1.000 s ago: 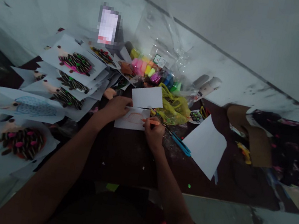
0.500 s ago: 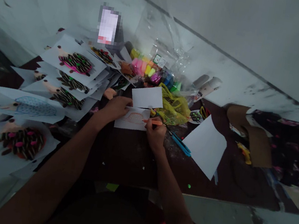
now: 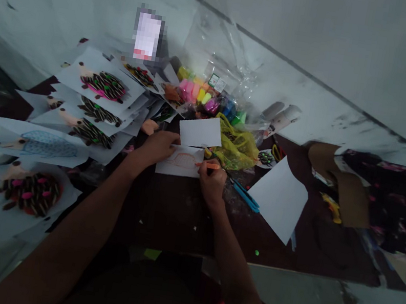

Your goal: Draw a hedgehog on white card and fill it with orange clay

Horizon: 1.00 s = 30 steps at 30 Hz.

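Dark brown table (image 3: 177,215) set against a scuffed, pale grey wall (image 3: 339,55), seen from above. Its straight front edge runs between me and the work, with bare surface, dotted by small scraps, between that edge and the small white paper (image 3: 180,170), which lies flat near the middle, between my hands. Behind the paper, a blank white card (image 3: 200,132) lies just beside its far edge; to the right, blue scissors (image 3: 244,195) and a larger white sheet (image 3: 278,201) bound the room for my right forearm. My left hand (image 3: 159,146) rests at the paper's upper left corner; how far its fingers are spread I cannot tell. My right hand (image 3: 212,179) pinches an orange marker (image 3: 211,166), whose tip is at the right end of a rounded reddish-orange outline on the paper. Materials: a crumpled, see-through yellow bag (image 3: 240,148); a glossy clear bag (image 3: 197,91) of soft-looking, brightly coloured lumps; and, at left, an overlapping heap of pictures (image 3: 101,85), several bearing animal shapes covered in dark, narrow, pointed pieces, one drawn in blue. At far right lie bent brown cardboard (image 3: 354,203) and dark patterned cloth (image 3: 401,200). Light in the room is dim.
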Motion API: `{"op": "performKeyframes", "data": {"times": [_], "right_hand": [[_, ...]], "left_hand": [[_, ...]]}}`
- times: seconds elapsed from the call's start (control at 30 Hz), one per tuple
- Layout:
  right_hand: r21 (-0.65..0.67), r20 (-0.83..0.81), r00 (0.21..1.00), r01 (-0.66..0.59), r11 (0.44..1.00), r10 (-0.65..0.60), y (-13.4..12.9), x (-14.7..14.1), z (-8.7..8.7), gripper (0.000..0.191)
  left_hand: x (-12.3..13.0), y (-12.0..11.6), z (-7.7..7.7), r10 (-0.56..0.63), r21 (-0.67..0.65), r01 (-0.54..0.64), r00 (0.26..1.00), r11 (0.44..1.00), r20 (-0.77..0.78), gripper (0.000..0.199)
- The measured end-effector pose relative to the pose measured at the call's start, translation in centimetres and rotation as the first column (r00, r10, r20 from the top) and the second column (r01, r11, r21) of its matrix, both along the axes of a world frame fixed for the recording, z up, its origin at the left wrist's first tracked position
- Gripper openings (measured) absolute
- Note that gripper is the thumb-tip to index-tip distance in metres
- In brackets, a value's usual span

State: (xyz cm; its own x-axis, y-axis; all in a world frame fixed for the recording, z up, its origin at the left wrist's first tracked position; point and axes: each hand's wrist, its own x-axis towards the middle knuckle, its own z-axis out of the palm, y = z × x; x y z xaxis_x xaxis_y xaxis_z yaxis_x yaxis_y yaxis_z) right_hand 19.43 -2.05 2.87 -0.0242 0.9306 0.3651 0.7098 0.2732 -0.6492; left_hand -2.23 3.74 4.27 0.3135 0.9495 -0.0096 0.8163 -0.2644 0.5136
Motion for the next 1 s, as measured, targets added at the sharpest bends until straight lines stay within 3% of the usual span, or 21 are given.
{"op": "performKeyframes", "data": {"times": [0.27, 0.67, 1.0], "right_hand": [[-0.029, -0.13, 0.991, 0.016, 0.999, -0.019, -0.11, -0.13, 0.28, 0.026], [0.02, -0.032, 0.999, 0.036, 0.999, -0.035, -0.14, -0.06, 0.13, 0.028], [-0.033, -0.13, 0.991, 0.026, 0.999, -0.03, -0.29, -0.33, 0.18, 0.029]], "left_hand": [[0.0, -0.08, -0.05, 0.005, 0.009, -0.005, 1.0, 1.0, 0.0, 0.03], [0.05, 0.01, 0.01, 0.009, -0.009, -0.009, 1.0, 1.0, 0.004, 0.029], [0.03, 0.05, -0.26, 0.016, 0.012, -0.016, 1.0, 1.0, -0.014, 0.029]]}}
